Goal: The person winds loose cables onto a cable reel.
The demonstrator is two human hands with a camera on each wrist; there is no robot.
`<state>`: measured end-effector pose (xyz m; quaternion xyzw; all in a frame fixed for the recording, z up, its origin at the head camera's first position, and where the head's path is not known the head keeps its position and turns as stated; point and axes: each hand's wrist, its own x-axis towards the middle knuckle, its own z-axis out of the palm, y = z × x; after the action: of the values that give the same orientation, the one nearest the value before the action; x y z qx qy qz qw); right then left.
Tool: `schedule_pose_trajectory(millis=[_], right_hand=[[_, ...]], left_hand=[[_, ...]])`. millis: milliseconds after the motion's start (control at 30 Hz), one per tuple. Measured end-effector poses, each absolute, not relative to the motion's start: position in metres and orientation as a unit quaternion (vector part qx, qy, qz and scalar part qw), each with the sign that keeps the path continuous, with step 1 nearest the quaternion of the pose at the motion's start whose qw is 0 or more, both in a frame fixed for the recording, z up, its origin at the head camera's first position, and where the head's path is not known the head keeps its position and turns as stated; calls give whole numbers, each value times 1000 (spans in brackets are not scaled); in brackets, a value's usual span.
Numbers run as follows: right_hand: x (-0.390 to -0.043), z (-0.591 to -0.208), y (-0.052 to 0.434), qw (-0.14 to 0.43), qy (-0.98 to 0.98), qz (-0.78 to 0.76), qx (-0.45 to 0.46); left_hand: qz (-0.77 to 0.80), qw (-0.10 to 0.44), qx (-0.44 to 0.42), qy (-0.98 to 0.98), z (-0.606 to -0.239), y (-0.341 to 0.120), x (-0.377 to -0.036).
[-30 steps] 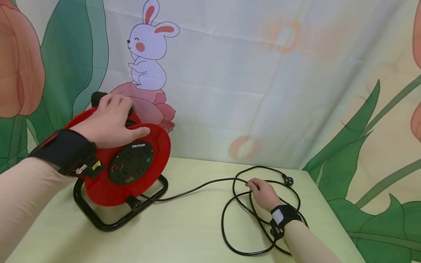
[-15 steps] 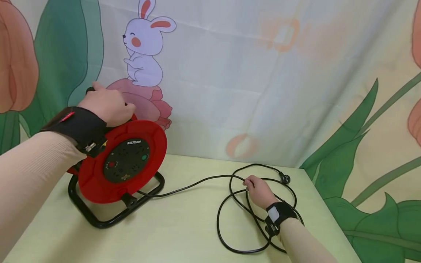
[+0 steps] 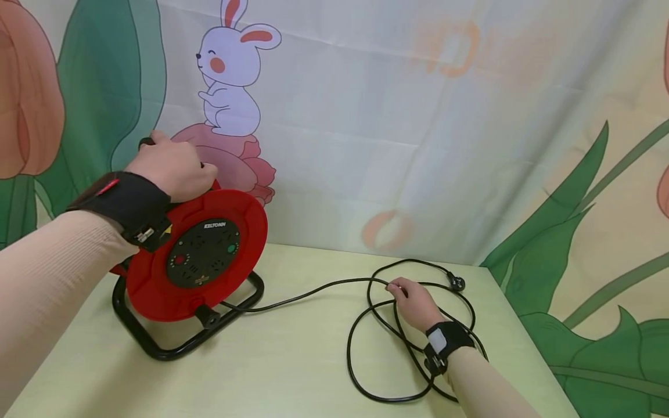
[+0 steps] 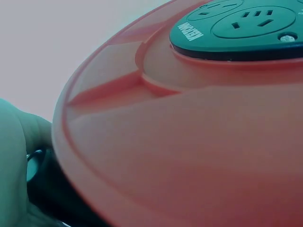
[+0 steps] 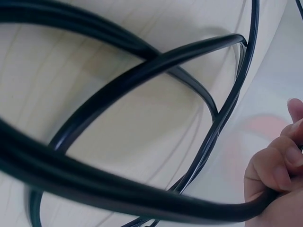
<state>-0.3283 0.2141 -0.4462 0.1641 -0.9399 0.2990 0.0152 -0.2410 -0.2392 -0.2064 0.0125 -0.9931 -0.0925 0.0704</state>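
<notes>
The cord [image 3: 313, 290] is getting pinched in my right hand [image 3: 413, 303] while my left hand [image 3: 172, 168] is gripping the reel [image 3: 195, 261] handle, so winding probably comes next.

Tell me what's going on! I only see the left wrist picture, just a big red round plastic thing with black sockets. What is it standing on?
Observer: The red plastic cable reel sits in a black metal tube stand on a pale yellow-green table.
Operator: Where's my left hand?
Observer: The left hand grips the black handle on top of the reel.
Operator: And the other hand?
Observer: The right hand pinches the loose black power cord lying in loops on the table.
Operator: Does the cord have a plug?
Observer: Yes, a black plug lies beyond the right hand, near the table's far edge.
</notes>
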Motion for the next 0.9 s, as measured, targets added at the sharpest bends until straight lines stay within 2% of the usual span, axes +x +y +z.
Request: schedule_pose_trajectory(millis=[900], right_hand=[[-318, -445, 237, -5, -944, 295, 150]], left_hand=[[-128, 19, -75, -989, -207, -217, -236]])
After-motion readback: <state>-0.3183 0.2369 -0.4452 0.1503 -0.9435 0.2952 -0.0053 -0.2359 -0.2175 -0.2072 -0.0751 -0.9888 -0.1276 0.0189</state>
